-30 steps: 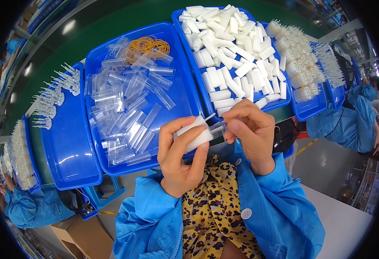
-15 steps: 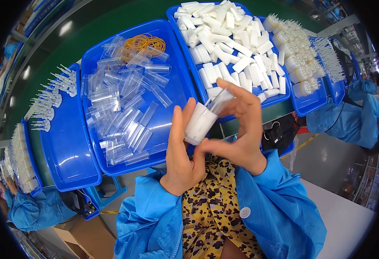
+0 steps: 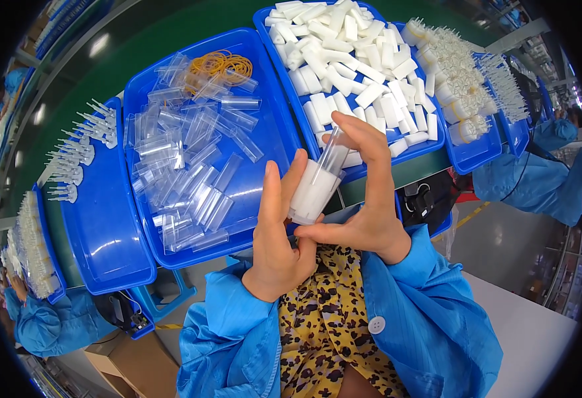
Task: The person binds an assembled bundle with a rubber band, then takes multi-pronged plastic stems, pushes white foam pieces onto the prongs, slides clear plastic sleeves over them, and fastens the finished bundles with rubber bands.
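A white cylindrical piece (image 3: pixel 313 196) stands tilted between my two hands, in front of my chest. Against it lies a curved clear plastic piece (image 3: pixel 334 156), reaching past its upper end. My left hand (image 3: pixel 274 242) is closed on the white piece from the left, fingers behind it and thumb low. With my right hand (image 3: pixel 378 192) I grip the clear plastic piece, index finger bent over its top end and thumb beneath the lower end of the white piece. Whether the plastic wraps fully round the white piece I cannot tell.
A blue tray (image 3: pixel 264 189) holds loose clear plastic pieces and yellow rubber bands (image 3: pixel 221 69). Beyond my right hand, another tray carries a heap of white foam blocks (image 3: pixel 370 66). Banded white bundles (image 3: pixel 460 86) stand farther right; spiky white parts (image 3: pixel 82 152) sit in a left tray.
The clear plastic piece has swung more into line with the white piece. My right thumb has shifted slightly left and down, and my right index finger has risen a little.
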Tool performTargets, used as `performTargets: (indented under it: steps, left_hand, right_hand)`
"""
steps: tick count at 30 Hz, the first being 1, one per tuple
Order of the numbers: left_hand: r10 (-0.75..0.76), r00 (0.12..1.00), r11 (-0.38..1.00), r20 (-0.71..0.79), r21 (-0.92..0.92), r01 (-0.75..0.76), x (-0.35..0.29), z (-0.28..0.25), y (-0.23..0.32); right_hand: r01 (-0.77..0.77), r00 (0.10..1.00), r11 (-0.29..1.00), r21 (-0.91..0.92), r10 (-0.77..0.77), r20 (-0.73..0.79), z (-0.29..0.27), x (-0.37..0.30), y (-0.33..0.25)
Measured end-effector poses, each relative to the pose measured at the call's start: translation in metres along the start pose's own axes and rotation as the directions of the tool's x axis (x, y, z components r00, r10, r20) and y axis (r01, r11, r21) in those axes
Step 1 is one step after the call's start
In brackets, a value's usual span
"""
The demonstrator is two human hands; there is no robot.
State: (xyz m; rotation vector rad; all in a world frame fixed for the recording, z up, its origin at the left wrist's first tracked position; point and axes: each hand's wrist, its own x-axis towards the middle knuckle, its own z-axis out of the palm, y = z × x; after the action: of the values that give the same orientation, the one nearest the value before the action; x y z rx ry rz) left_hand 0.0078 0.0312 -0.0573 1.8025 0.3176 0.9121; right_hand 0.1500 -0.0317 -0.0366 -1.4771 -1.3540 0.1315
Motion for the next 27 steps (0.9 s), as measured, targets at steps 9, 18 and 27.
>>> performTargets:
  steps: [9, 18, 27]
  left_hand:
    - [-0.025, 0.996, 0.999, 0.081, 0.027, 0.023, -0.001, -0.004, 0.0]
    - [-0.04, 0.995, 0.999, 0.096, -0.001, 0.041, -0.002, -0.005, 0.003]
    - [-0.007, 0.999, 0.997, 0.031, -0.08, 0.01, 0.004, -0.006, 0.006]
  right_hand:
    - [0.146, 0.987, 0.964, -0.223, -0.157, -0.034, 0.0, -0.009, 0.002]
    - [0.184, 0.976, 0.966, -0.179, -0.202, -0.087, 0.01, -0.017, 0.012]
    - [-0.01, 0.99, 0.978, 0.206, 0.039, -0.137, 0.011, -0.021, 0.011]
